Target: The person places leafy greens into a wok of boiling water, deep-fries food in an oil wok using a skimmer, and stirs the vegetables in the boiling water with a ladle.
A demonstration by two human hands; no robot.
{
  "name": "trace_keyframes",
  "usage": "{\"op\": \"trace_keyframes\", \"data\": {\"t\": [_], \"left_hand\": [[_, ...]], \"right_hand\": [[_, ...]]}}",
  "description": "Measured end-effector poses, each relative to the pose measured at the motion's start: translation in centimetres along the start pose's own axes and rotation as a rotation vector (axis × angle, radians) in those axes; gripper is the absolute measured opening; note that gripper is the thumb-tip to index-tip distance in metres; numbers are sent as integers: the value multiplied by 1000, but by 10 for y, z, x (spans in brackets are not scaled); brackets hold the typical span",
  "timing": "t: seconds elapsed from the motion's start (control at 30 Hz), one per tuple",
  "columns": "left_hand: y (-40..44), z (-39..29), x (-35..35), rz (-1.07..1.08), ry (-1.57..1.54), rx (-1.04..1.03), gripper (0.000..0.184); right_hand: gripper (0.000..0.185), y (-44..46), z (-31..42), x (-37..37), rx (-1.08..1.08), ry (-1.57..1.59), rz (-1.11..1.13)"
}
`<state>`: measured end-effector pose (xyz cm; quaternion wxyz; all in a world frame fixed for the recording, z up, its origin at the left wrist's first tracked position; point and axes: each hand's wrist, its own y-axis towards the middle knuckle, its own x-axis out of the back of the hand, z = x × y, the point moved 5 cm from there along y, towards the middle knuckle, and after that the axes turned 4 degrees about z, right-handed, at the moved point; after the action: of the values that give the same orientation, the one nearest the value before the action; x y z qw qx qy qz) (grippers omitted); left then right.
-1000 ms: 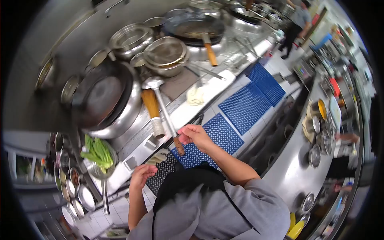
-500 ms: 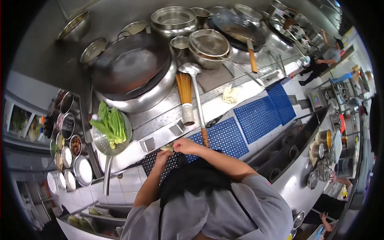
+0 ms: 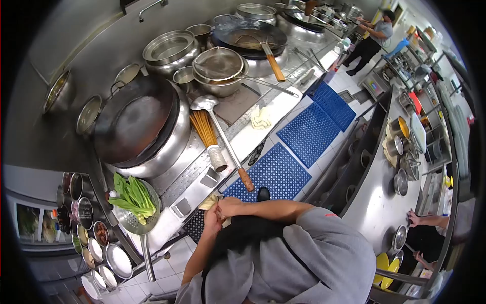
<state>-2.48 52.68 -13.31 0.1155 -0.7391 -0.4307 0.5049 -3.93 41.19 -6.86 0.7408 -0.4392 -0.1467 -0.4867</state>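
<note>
Both my hands are together low at the counter's front edge. My left hand is closed near a pale cloth; my right hand is curled beside it, its fingers partly hidden. Just beyond lie a ladle with its wooden handle over the edge and a bamboo brush. To the left, green leafy vegetables rest on a perforated strainer. Behind them a large dark wok sits on a steel burner ring.
Lidded pots, a mesh strainer over a bowl and another wok line the range. Blue mats cover the floor. A co-worker stands at the far end; another person's hands show at right.
My hands were apart a second ago and have come together at the counter's edge, by the cloth. The view has swung right and back; the far co-worker's arms are raised.
</note>
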Motion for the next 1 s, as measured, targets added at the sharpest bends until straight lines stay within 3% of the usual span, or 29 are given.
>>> {"op": "trace_keyframes", "data": {"t": [0.07, 0.1, 0.2, 0.37, 0.47, 0.5, 0.6, 0.7, 0.8, 0.83, 0.93, 1.0], "left_hand": [[23, 13, 32, 84, -20, 74, 15], [17, 1, 16, -162, 92, -4, 19], [19, -8, -2, -109, 104, 0, 20], [-14, -25, -20, -187, 386, -27, 30], [23, -9, 62, -391, 1143, -118, 43], [-18, -42, 6, -349, 1476, -59, 54], [-35, -61, -10, -187, 1861, -73, 60], [-52, -87, -51, -13, 1736, 158, 54], [-54, -101, -111, 107, 1255, 87, 42], [-51, -105, -140, 146, 1128, 32, 33], [-20, -114, -219, 191, 1281, -327, 30], [-1, -117, -288, 140, 1425, -573, 41]], "right_hand": [[49, -20, 9, 21, 10, -50, -23], [49, -32, 21, 36, 114, -117, -33], [46, -55, 36, 60, 226, -200, -81], [20, -76, 19, 79, 137, -180, -151], [15, -84, -14, 103, 158, -41, -316], [14, -94, -24, 120, 90, -29, -393], [17, -126, -61, 171, -47, 49, -574], [24, -152, -112, 194, -156, 21, -600], [28, -176, -163, 214, -341, 77, -542], [29, -184, -182, 224, -393, 67, -563], [33, -205, -242, 256, -500, 75, -669], [36, -216, -279, 288, -508, 139, -812]]}}
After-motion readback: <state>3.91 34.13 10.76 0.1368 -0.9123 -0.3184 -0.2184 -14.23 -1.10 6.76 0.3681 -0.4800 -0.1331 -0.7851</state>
